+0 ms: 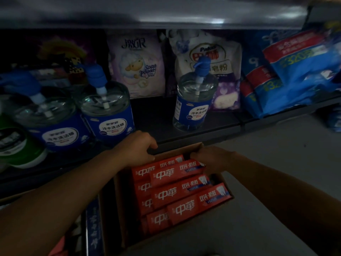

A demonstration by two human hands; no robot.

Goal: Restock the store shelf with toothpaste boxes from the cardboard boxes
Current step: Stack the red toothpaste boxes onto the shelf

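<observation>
A green-lidded tub (16, 145) is standing far left of the cardboard box (191, 150) on the dark shelf (153, 117); three blue-labelled pump bottles (108, 106) are lining up behind the box, with soap powder bags (137, 63) further back and blue packs (295, 74) to its upper right; the left hand (137, 146) is curling its fingers over the box's far rim; red toothpaste boxes (177, 194) are lying flat in rows inside it; the right hand (210, 159) is pinching the end of the top one.

V. dim, blurry edges, fisheye warp
</observation>
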